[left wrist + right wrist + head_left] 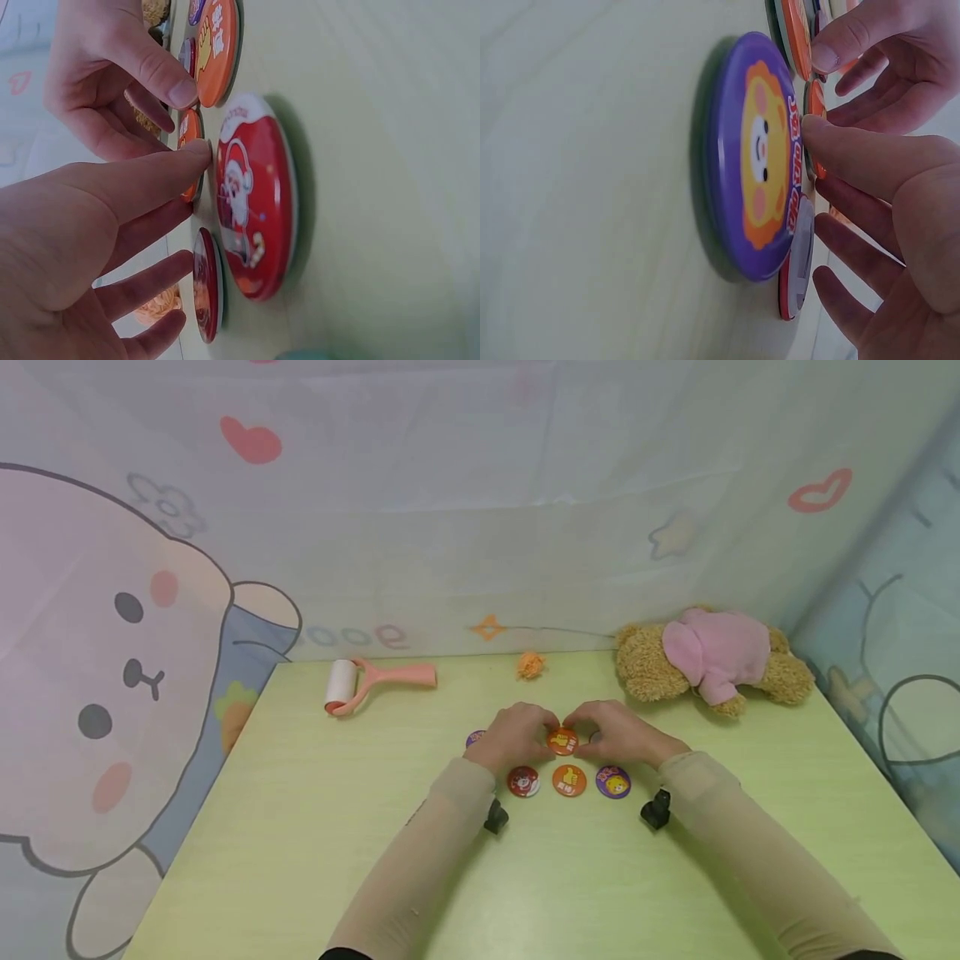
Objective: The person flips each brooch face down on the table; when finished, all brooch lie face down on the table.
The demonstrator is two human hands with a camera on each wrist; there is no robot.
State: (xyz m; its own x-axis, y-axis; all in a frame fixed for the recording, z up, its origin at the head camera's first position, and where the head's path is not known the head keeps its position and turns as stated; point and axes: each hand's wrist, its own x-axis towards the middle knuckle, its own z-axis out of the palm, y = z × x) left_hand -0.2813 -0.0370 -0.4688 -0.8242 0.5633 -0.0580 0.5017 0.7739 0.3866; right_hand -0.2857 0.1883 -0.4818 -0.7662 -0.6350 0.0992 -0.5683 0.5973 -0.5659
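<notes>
Head view: we judge the front row laid, its red badge (523, 782), front orange badge (569, 781) and purple badge (613, 782) apart in a line; the row nearer the far edge of the tabletop (300, 827) seems almost arranged, the back orange badge (562, 742) perhaps left to settle and release. It lies about midway between the tabletop's side edges, directly between the left hand (519, 735) and right hand (624, 735); we see each pinching its own side of it.

Orange badges (569, 781) read "真棒!"; red badge (259, 202), "Christmas", pt. blurred; bkdrop (450, 560), "oog".
</notes>
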